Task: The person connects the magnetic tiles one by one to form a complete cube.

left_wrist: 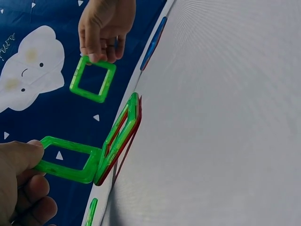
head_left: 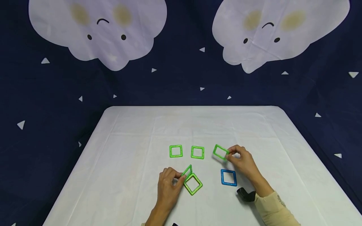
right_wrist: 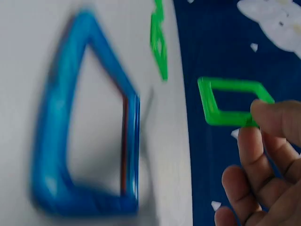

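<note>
blue square (right_wrist: 51, 134), gap, green square edge (right_wrist: 230, 118) in right grip (head_left: 244, 162)

This looks like a play or filming corner; whether it is in a home or a studio cannot be told. The main sign is the dark blue cloth (head_left: 181, 84) beyond the far edge of the table (head_left: 127, 163) and along both its sides, printed nursery-style with white triangles (head_left: 353, 74). Past the table's far edge, its two big cartoon clouds (head_left: 108, 51) appear upside down. The table's white cover (head_left: 277, 138) shows straight fold creases. Near the table's middle are green square frames (head_left: 176, 146) and a blue square frame (head_left: 229, 184), like toy building pieces. Over the table's right near part, a black wrist camera (head_left: 245, 195) suggests filming.
</note>
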A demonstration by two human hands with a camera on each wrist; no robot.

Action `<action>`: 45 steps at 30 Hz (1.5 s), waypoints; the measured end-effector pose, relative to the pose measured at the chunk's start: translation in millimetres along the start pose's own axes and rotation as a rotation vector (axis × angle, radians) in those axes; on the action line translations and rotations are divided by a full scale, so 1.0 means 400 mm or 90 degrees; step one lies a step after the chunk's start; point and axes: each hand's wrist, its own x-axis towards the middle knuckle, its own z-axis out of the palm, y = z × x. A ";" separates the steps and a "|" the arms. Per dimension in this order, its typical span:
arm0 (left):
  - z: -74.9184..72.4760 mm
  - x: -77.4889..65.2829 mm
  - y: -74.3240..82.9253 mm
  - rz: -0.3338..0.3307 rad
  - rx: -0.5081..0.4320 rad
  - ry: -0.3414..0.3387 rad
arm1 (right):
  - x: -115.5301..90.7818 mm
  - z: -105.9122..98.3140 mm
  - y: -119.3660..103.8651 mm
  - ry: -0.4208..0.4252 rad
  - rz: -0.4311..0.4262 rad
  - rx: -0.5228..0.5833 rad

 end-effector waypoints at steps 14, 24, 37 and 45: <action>0.006 0.002 -0.004 0.032 0.043 0.009 | -0.115 0.092 -0.078 0.055 -0.018 0.036; 0.007 -0.001 -0.004 0.022 0.068 -0.009 | -0.138 0.126 -0.092 0.040 -0.020 0.030; 0.012 0.001 -0.006 0.035 0.063 -0.001 | -0.144 0.162 -0.087 0.044 -0.064 0.020; 0.013 0.001 -0.006 0.031 0.066 -0.004 | -0.143 0.170 -0.083 0.032 -0.091 0.025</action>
